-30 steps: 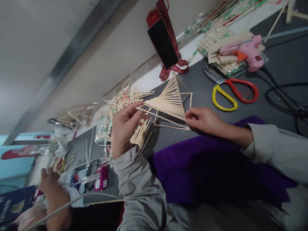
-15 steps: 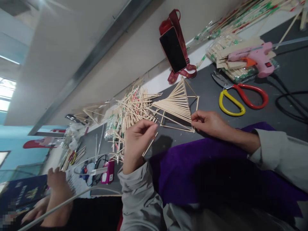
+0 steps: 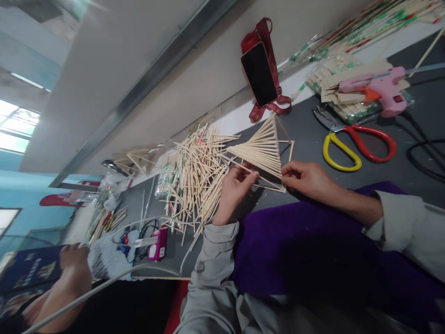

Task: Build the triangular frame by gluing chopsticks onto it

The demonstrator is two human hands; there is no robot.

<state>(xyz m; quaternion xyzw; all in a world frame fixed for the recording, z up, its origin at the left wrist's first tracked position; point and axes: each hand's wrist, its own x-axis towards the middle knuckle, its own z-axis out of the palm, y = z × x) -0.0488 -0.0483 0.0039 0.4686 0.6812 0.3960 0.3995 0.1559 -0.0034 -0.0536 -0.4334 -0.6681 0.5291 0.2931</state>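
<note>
A pyramid-like frame of thin wooden sticks [image 3: 260,153] rests on the dark tabletop, one side filled by a fan of closely laid sticks. My left hand [image 3: 232,192] is closed at its near left part, thumb and fingers around a slanting stick of it. Fingers of my right hand [image 3: 311,180] pinch the frame's right edge, close to the near corner. What lies between the right fingertips is hidden. Just left of the frame spreads a heap of loose wooden sticks [image 3: 194,174].
Scissors [image 3: 347,139] with red and yellow handles and a pink glue gun [image 3: 385,90] lie at right. Behind the frame a phone [image 3: 259,74] leans with a red lanyard. A magenta box [image 3: 158,243] and another person's arm [image 3: 71,278] are at left. A pale cable crosses there.
My left hand has moved right and away from me, from the stick heap to the frame. My right hand stays at the frame's edge. The view has shifted slightly.
</note>
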